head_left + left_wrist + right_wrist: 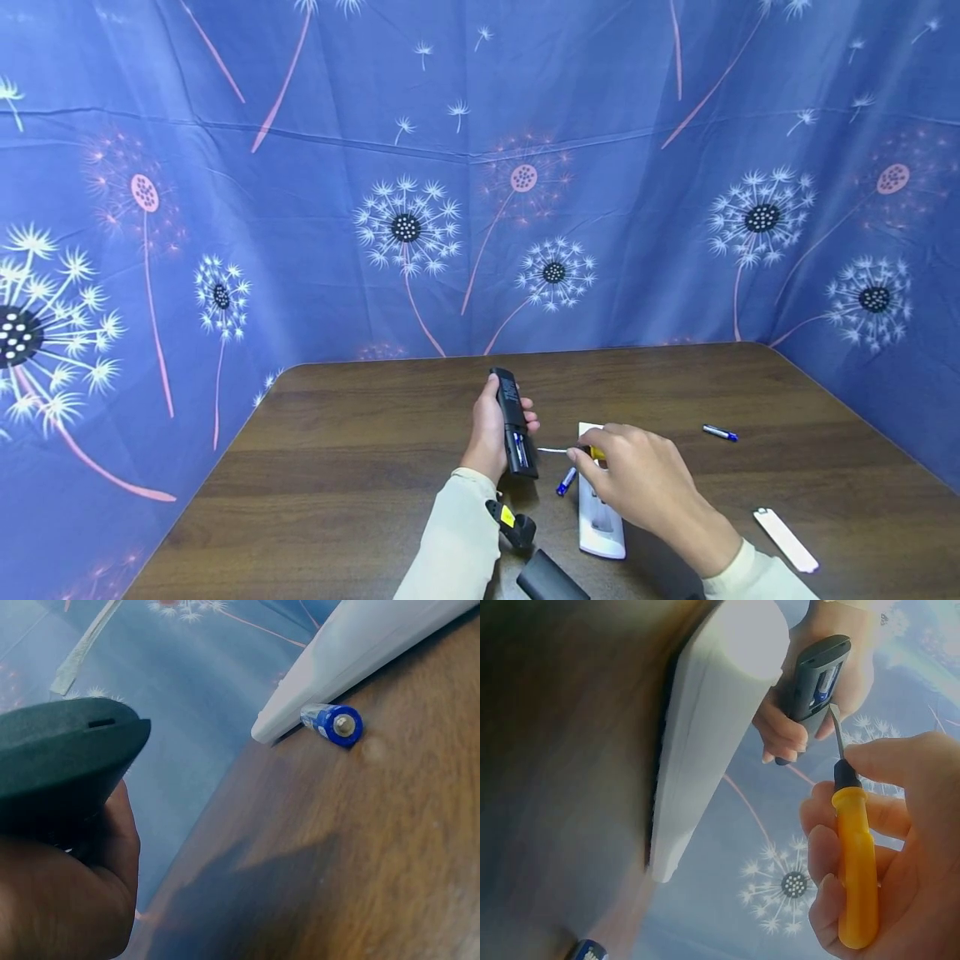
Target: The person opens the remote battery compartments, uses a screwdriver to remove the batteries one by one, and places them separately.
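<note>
A black remote control lies in my left hand, its thumb along one side and fingers wrapped round the other. The battery compartment stands uncovered, and a blue-and-silver battery shows inside. My right hand grips a screwdriver by its yellow handle. Its thin metal shaft points at the remote, the tip right at the compartment's edge in the right wrist view. Under the right hand is a long white remote-like device, partly hidden by that hand.
A loose blue battery lies beside the white device; another battery is farther right. A white strip-like cover sits at the right. Near the front edge is a dark rounded piece. Patterned blue cloth hangs behind the wooden table.
</note>
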{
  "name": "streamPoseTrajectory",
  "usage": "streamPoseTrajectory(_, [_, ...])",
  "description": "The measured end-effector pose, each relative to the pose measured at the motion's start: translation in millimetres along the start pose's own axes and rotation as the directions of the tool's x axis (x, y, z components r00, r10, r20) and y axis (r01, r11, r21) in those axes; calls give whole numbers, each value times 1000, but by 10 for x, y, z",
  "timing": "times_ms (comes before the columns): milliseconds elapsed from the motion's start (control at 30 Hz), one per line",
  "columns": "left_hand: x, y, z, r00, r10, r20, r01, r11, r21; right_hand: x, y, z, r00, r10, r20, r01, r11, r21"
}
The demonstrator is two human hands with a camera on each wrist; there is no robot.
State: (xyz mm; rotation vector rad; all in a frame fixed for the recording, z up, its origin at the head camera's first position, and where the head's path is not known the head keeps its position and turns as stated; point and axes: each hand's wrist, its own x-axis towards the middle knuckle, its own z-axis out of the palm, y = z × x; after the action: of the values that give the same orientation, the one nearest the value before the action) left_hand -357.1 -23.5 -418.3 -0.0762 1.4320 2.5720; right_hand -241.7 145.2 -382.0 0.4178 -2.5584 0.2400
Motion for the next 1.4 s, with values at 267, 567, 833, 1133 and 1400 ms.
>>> streamPoseTrajectory(267, [7,3,-9,1000,-18,-7,18,1000,-7,64,-37,27,1000,-12,-17,13,1000,16])
streamPoseTrajectory(567, [8,10,-11,1000,-7,6,7,1000,2,163,-72,60,1000,-15,3,15,1000,18])
streamPoseTrajectory(833, [5,19,-21,1000,-10,28,10,1000,12,249,-70,88,999,-3,35,1,999,50])
streamPoseTrajectory(1133, [-1,-16,-21,1000,6,19,-6,1000,-5,270,-54,146,999,-31,8,30,998,59])
streamPoseTrajectory(1400, [2,21,4,1000,-2,23,2,1000,-6,326,-58,142,997,-71,-1,71,996,48])
